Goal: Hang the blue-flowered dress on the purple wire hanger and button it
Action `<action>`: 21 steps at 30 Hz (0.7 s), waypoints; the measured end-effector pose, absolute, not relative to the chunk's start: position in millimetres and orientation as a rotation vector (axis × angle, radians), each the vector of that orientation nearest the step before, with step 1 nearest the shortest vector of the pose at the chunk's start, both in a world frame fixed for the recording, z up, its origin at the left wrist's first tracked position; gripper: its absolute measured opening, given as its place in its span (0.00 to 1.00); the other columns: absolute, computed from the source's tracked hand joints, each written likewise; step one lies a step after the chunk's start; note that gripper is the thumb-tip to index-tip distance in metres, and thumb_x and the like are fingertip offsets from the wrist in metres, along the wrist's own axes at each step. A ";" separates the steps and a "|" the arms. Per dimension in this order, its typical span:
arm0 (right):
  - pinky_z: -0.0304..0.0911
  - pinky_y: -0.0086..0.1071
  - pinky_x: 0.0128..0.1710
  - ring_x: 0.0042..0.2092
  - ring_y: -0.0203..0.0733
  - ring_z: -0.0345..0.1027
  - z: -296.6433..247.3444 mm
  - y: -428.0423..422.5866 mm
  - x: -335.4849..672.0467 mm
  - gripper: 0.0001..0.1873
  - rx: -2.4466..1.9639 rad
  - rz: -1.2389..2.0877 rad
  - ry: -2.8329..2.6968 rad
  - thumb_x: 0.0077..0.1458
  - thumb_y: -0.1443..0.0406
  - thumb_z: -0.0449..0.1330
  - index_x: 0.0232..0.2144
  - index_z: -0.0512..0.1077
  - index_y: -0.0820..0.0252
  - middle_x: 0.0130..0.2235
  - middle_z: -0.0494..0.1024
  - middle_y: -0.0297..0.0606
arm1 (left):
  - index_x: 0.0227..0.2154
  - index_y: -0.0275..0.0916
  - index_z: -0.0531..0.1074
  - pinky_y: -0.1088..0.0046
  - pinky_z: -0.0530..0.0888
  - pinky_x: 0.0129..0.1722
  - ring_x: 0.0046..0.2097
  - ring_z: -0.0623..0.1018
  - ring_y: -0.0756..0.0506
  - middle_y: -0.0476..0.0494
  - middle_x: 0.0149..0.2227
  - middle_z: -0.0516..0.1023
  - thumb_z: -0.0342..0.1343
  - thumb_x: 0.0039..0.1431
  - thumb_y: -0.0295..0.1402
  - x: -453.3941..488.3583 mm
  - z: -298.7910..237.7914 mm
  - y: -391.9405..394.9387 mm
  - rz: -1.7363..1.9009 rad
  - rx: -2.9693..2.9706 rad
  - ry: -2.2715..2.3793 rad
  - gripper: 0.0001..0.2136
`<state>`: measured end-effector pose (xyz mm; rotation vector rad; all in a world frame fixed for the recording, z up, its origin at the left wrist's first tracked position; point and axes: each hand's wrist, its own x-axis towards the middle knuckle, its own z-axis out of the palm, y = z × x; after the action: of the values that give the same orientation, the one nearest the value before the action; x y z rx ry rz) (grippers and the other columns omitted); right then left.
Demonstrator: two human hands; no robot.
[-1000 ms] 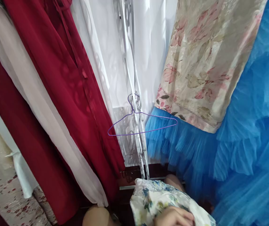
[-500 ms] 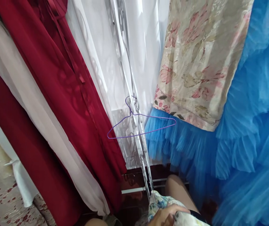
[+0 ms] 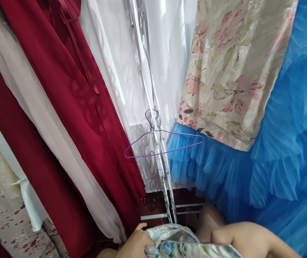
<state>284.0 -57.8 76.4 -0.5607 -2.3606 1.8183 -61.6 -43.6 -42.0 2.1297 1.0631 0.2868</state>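
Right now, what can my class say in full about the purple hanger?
The hanger is thin and purple, like coated wire: curved hook, narrow neck, sloping shoulders, bottom bar. It carries no garment. Its hook appears caught on the white rack. It tilts slightly, picture-right end higher, in front of a red garment and blue tulle.

The floral cloth (image 3: 191,249), whitish with blue and green patterning, sits at the bottom centre of the frame, loosely gathered, its curved edge arching behind a straighter front fold; the lower part is cut off.
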 end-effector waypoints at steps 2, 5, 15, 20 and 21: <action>0.47 0.28 0.23 0.24 0.29 0.45 83.7 -55.2 293.4 0.30 -0.716 1.761 -2.314 0.66 0.48 0.52 0.19 0.55 0.60 0.21 0.51 0.26 | 0.18 0.42 0.73 0.52 0.41 0.68 0.42 0.75 0.42 0.51 0.32 0.78 0.70 0.44 0.44 -69.7 -33.5 -42.5 0.282 2.197 1.243 0.15; 0.43 0.30 0.25 0.27 0.31 0.42 99.4 -49.6 300.6 0.30 -0.818 1.717 -2.237 0.65 0.44 0.49 0.21 0.53 0.58 0.24 0.50 0.27 | 0.30 0.49 0.80 0.48 0.40 0.67 0.54 0.72 0.38 0.49 0.42 0.82 0.67 0.49 0.40 -84.3 -16.6 -30.9 0.277 2.296 1.323 0.06; 0.63 0.34 0.42 0.48 0.53 0.72 155.3 2.7 263.6 0.40 -1.364 0.452 -2.338 0.52 0.68 0.61 0.67 0.57 0.59 0.47 0.77 0.48 | 0.32 0.45 0.81 0.51 0.61 0.56 0.53 0.67 0.36 0.46 0.55 0.78 0.53 0.51 0.30 -136.7 79.2 88.2 0.800 2.265 1.745 0.11; 0.59 0.33 0.34 0.41 0.51 0.75 160.2 69.0 255.4 0.28 -1.613 -0.020 -2.224 0.61 0.66 0.55 0.62 0.63 0.69 0.40 0.81 0.50 | 0.27 0.40 0.78 0.63 0.65 0.54 0.48 0.71 0.40 0.43 0.42 0.79 0.51 0.54 0.32 -123.9 125.4 136.4 1.027 2.306 1.595 0.10; 0.58 0.33 0.33 0.40 0.51 0.76 159.0 77.2 255.9 0.21 -1.659 -0.058 -2.224 0.62 0.67 0.54 0.56 0.69 0.67 0.39 0.81 0.50 | 0.26 0.39 0.76 0.64 0.65 0.54 0.47 0.71 0.40 0.43 0.40 0.79 0.51 0.54 0.32 -118.4 132.3 142.4 1.076 2.311 1.568 0.09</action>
<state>255.9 77.2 159.0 -1.6585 -2.2243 -0.0578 -118.4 142.4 132.3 2.3109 1.5678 1.0758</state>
